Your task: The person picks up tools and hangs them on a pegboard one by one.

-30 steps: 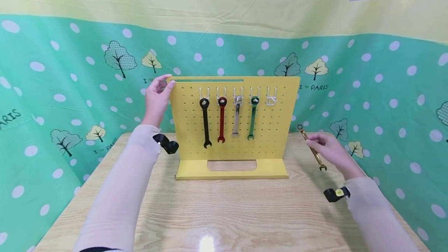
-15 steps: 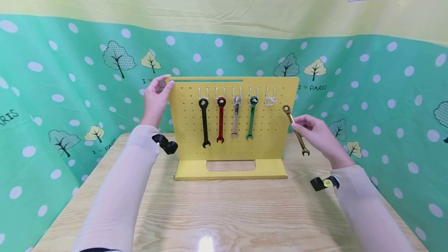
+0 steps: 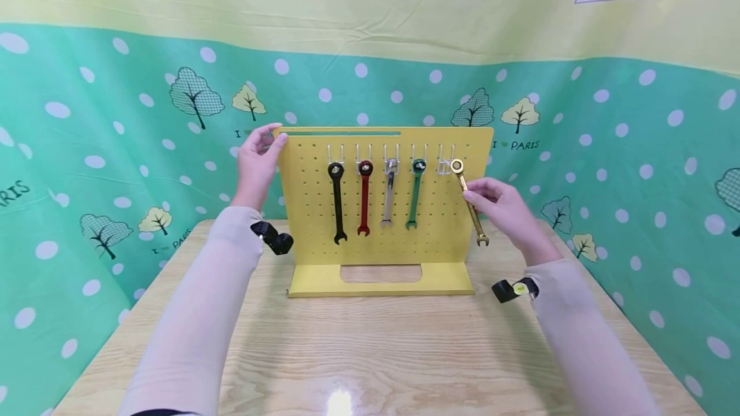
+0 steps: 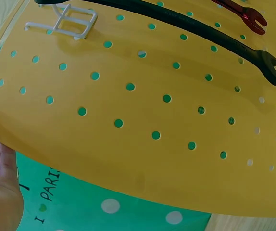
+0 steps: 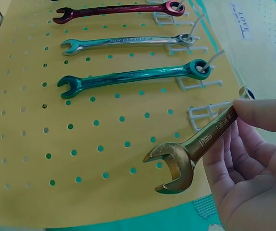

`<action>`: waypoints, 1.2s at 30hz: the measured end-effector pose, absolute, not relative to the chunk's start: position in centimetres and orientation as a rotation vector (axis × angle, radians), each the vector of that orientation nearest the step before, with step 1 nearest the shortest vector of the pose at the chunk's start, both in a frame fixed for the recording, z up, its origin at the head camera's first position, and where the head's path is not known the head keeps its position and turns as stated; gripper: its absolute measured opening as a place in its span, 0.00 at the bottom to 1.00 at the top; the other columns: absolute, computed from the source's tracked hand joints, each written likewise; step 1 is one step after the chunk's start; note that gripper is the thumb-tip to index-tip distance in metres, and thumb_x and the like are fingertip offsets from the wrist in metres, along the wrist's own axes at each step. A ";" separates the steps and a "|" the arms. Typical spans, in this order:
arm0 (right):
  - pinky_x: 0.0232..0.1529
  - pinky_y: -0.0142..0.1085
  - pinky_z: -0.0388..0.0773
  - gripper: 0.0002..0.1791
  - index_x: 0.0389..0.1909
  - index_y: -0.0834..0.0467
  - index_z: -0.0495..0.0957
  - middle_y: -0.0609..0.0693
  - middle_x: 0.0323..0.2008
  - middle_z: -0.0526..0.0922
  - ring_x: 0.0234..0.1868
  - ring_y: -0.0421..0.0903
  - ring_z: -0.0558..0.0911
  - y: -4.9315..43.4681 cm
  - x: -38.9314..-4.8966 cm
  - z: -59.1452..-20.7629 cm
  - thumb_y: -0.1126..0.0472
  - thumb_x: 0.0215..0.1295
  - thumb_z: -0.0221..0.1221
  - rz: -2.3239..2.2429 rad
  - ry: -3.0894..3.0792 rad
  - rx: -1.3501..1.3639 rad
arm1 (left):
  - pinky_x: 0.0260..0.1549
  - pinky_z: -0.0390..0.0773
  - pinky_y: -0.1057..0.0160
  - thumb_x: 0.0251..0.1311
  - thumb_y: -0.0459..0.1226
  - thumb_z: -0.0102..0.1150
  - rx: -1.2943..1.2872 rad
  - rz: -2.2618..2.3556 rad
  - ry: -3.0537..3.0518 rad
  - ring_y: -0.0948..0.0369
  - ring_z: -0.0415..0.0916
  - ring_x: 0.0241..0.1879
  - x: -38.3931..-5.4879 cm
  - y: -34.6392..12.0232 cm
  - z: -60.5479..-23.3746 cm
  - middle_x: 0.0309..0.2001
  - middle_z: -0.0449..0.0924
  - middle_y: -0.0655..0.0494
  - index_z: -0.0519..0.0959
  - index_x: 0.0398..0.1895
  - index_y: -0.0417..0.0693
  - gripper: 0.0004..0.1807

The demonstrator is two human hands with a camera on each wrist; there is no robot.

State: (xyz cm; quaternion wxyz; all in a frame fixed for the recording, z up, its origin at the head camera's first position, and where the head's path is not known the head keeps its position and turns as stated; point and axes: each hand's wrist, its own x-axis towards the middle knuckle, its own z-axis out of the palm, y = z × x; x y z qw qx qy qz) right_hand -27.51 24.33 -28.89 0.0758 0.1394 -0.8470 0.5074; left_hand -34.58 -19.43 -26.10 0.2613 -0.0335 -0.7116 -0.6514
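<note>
In my right hand (image 3: 503, 210) a gold combination wrench (image 3: 471, 207) is pinched between thumb and fingers, ring end up and open end down. Its ring sits just right of the bare white hook (image 3: 445, 165) at the right of the yellow pegboard (image 3: 381, 249); in the right wrist view the gold wrench (image 5: 210, 134) is apart from the board. My left hand (image 3: 257, 162) grips the pegboard's upper left corner, thumb in front. Black (image 3: 338, 204), red (image 3: 364, 201), silver (image 3: 388, 198) and green (image 3: 415, 198) wrenches hang by their rings from hooks.
The pegboard stands upright on its flat yellow base (image 3: 318, 280) on a wooden table (image 3: 370, 352). A green and yellow patterned curtain (image 3: 358, 95) encloses the table behind and at both sides.
My right hand has moved left and up with the gold wrench, from beside the pegboard to in front of its right side. The left hand stays at the corner.
</note>
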 end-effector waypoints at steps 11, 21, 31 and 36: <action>0.51 0.33 0.78 0.27 0.62 0.66 0.71 0.65 0.56 0.76 0.49 0.47 0.76 24.2 -28.8 -30.0 0.49 0.74 0.58 1.622 -2.565 0.381 | 0.45 0.75 0.65 0.66 0.50 0.63 -0.098 -1.755 -1.919 0.62 0.75 0.47 -34.5 -19.3 -26.2 0.49 0.80 0.56 0.79 0.59 0.57 0.21; 0.51 0.34 0.79 0.28 0.62 0.66 0.70 0.63 0.57 0.76 0.49 0.47 0.79 23.8 -30.3 -31.6 0.48 0.74 0.58 1.709 -2.526 0.367 | 0.46 0.75 0.65 0.66 0.49 0.63 -0.101 -1.755 -1.915 0.62 0.75 0.47 -34.6 -19.4 -26.2 0.49 0.79 0.56 0.79 0.59 0.57 0.20; 0.57 0.37 0.77 0.29 0.64 0.66 0.67 0.61 0.61 0.75 0.57 0.51 0.76 23.3 -31.3 -32.4 0.49 0.75 0.57 1.836 -2.478 0.393 | 0.47 0.76 0.64 0.66 0.49 0.63 -0.106 -1.765 -1.923 0.61 0.75 0.48 -34.5 -19.4 -26.0 0.50 0.79 0.56 0.79 0.59 0.57 0.21; 0.57 0.36 0.77 0.28 0.65 0.68 0.66 0.63 0.62 0.73 0.58 0.50 0.75 22.9 -31.5 -32.6 0.51 0.76 0.56 1.905 -2.442 0.374 | 0.48 0.76 0.64 0.66 0.49 0.63 -0.105 -1.765 -1.925 0.61 0.75 0.48 -34.5 -19.4 -26.0 0.50 0.79 0.55 0.79 0.60 0.57 0.20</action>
